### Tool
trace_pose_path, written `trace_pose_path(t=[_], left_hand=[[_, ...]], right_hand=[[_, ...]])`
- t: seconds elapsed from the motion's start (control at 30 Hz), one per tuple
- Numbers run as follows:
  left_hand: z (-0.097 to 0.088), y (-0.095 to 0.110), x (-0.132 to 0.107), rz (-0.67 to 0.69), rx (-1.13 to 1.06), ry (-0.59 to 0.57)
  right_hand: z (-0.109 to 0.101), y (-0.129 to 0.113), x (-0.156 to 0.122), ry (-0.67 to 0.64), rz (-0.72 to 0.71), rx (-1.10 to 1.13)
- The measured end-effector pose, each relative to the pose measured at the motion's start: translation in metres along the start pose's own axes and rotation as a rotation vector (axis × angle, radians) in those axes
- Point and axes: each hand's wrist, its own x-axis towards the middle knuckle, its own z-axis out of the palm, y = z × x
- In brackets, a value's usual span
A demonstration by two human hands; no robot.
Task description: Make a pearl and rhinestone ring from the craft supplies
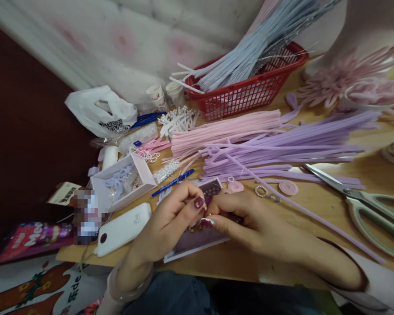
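Observation:
My left hand [170, 218] and my right hand [249, 218] meet over a small flat box [197, 238] near the table's front edge. Both hands have their fingers pinched together at the same spot, on something too small to name. A long lilac pipe cleaner [315, 214] runs from beside my right hand toward the right edge. Two pink coiled discs [288, 187] and a small bead ring [261, 190] lie just beyond my right hand. A blue pen [172, 182] lies beyond my left hand.
Bundles of pink pipe cleaners [223, 131] and lilac pipe cleaners [282, 148] cover the middle of the table. A red basket [249, 94] of pale blue stems stands behind. Large scissors [364, 201] lie at right; a white power bank [123, 229] and an open white box [121, 181] at left.

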Motion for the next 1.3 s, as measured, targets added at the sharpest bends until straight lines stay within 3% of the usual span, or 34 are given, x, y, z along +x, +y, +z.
trace_pose_path(t=[0.13, 0.57, 0.9, 1.1, 1.3], left_hand=[[-0.004, -0.002, -0.003, 0.064, 0.032, 0.009], [-0.005, 0.002, -0.008, 0.074, 0.281, -0.061], [-0.004, 0.001, -0.011, 0.170, 0.415, 0.008], [-0.008, 0.010, -0.011, 0.283, 0.757, 0.031], [-0.007, 0.013, -0.011, 0.227, 0.792, 0.034]], right_hand=[[0.000, 0.001, -0.001, -0.011, 0.020, 0.044], [0.000, 0.003, 0.000, -0.030, -0.048, -0.050], [-0.001, 0.001, 0.001, -0.005, -0.018, -0.014], [0.001, 0.004, 0.000, -0.013, -0.014, -0.071], [0.001, 0.005, 0.000, -0.008, -0.011, -0.089]])
